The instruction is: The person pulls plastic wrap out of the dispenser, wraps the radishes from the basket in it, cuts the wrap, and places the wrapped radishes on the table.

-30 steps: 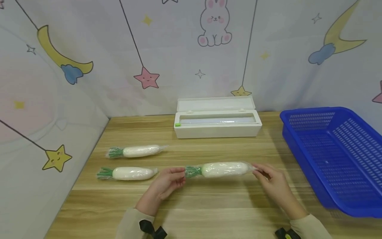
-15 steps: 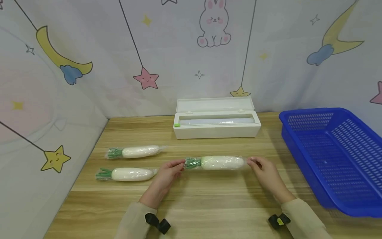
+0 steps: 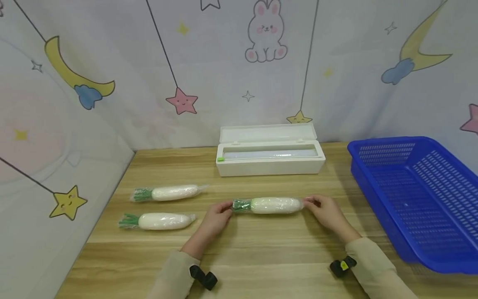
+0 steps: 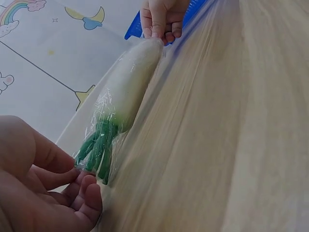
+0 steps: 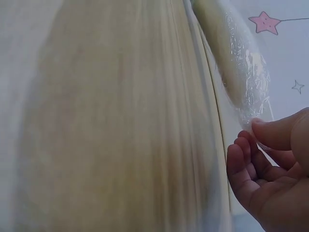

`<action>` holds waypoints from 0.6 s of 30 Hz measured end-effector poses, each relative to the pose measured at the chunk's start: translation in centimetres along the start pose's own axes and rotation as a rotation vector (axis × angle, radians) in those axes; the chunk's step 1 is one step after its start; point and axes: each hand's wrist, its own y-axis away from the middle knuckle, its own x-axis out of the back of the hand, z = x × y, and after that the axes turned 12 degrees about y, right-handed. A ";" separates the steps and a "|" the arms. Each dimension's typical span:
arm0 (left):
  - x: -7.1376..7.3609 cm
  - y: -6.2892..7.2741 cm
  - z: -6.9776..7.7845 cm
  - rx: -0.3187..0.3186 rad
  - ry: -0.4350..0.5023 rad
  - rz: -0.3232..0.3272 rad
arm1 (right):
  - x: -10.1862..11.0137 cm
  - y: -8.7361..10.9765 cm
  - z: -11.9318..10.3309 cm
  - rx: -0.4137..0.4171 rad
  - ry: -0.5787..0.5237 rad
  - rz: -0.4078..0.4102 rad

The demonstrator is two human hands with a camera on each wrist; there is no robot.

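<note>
A white radish (image 3: 277,205) with green stems, wrapped in clear plastic film, lies lengthwise between both hands. My left hand (image 3: 215,218) pinches the film at the stem end; the left wrist view shows thumb and fingers at the green stems (image 4: 99,150). At the tapered end, my right hand (image 3: 325,211) pinches the gathered film between thumb and fingertips. Two more film-wrapped radishes are on the table to the left, a rear radish (image 3: 175,192) and a front radish (image 3: 164,221), both with stems pointing left.
A white cling film box (image 3: 270,167) stands at the back with its lid up and a roll inside. On the right is a blue plastic basket (image 3: 381,207). A printed cloth (image 3: 209,66) hangs behind the wooden table (image 3: 261,265).
Both hands stay on the radish's two ends. The right hand has shifted left, and the radish, lifted slightly away from me at first, now sits a little lower in the head view.
</note>
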 end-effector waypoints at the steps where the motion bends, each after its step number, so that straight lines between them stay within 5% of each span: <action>1: 0.0 0.0 0.0 -0.002 -0.015 -0.002 | 0.0 -0.1 0.1 -0.003 0.002 -0.007; 18: 0.1 -0.1 0.4 0.039 -0.037 -0.048 | -0.7 -0.4 0.5 -0.014 0.030 -0.040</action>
